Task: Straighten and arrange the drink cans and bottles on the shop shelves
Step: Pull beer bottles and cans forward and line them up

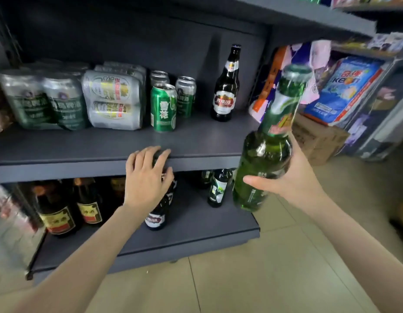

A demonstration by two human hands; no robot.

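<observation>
Now | right hand grips green bottle | left hand clasps dark "U8" bottle

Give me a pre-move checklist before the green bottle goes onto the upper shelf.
1. Right hand grips green bottle: ok.
2. Green bottle upright: not ok, tilted.
3. Free spot on upper shelf in front of the brown bottle: ok.
4. Green can stands apart from that spot: ok.
5. Left hand out of the way: not ok, its fingers curl round the top of a dark bottle at the shelf edge.
6. Dark bottle stable: cannot tell.
</observation>
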